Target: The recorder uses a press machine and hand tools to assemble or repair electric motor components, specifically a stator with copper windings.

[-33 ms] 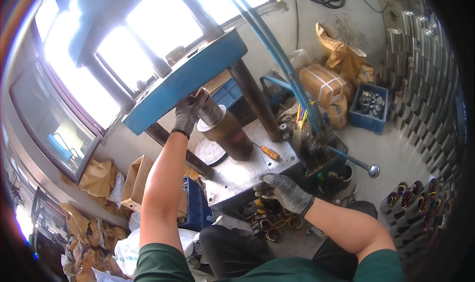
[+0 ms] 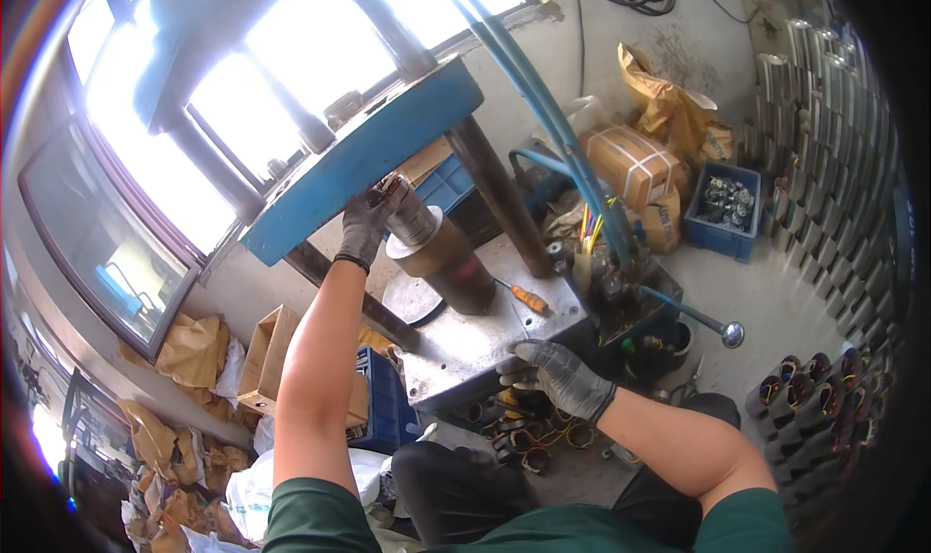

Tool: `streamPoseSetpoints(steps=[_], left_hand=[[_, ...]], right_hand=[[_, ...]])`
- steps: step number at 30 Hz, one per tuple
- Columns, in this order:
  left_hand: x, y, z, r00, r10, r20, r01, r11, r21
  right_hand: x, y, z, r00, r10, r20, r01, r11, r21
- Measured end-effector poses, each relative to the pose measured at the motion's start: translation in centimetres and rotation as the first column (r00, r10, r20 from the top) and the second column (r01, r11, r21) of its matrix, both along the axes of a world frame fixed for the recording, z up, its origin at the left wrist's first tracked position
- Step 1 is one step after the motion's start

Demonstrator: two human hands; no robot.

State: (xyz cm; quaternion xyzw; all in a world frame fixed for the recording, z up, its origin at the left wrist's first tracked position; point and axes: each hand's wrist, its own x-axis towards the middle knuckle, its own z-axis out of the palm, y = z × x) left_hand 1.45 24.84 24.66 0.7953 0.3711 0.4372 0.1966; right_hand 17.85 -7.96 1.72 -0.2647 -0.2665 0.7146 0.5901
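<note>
My left hand [image 2: 367,223], in a dark grey glove, reaches under the blue press plate [image 2: 373,146] and is closed on the upper end of a motor stator [image 2: 415,225]. Copper-coloured windings show at the stator's top. Its silvery body stands on a pale collar in a thick, dark metal cylinder [image 2: 451,274], upright on the press bed [image 2: 465,345]. My right hand [image 2: 562,379], gloved too, hovers by the bed's front edge, its fingers loosely bent and apart, with nothing visible in them. A screwdriver [image 2: 529,299] with an orange handle lies on the bed beyond it.
Steel columns [image 2: 499,194] flank the cylinder. A lever with a ball end [image 2: 732,335] juts out at right. Stacked metal cylinders [image 2: 824,165] and wired stators [image 2: 805,393] stand farther right. A blue bin [image 2: 722,209] holds metal parts. Left are cardboard boxes [image 2: 267,359] and a blue crate [image 2: 388,412].
</note>
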Motion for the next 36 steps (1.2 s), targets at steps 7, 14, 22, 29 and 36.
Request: streamPoseSetpoints(steps=[7, 14, 22, 29, 36], left_hand=[[-1.8, 2.2, -0.1, 0.995, -0.076, 0.068, 0.087, 0.981, -0.174], [-1.3, 0.6, 0.1, 0.986, 0.098, -0.137, -0.094, 0.995, 0.037], [0.7, -2.8, 2.1, 0.837, 0.254, -0.485, -0.248, 0.966, 0.077], [-3.4, -4.7, -5.8, 0.979, 0.203, 0.005, -0.188, 0.901, 0.390], [-11.6, -17.2, -25.8, 0.916, 0.127, -0.381, -0.090, 0.989, 0.115]], right_hand=[[-0.7, 0.2, -0.2, 0.998, 0.011, 0.061, -0.010, 1.000, -0.012], [-0.9, -0.4, 0.3, 0.967, -0.080, 0.242, 0.046, 0.989, 0.141], [0.0, -0.8, -0.4, 0.960, -0.048, 0.276, 0.017, 0.994, 0.112], [3.0, -1.8, 3.6, 0.840, -0.052, 0.540, -0.026, 0.990, 0.137], [5.4, -3.9, 3.9, 0.604, -0.373, 0.705, -0.027, 0.874, 0.485]])
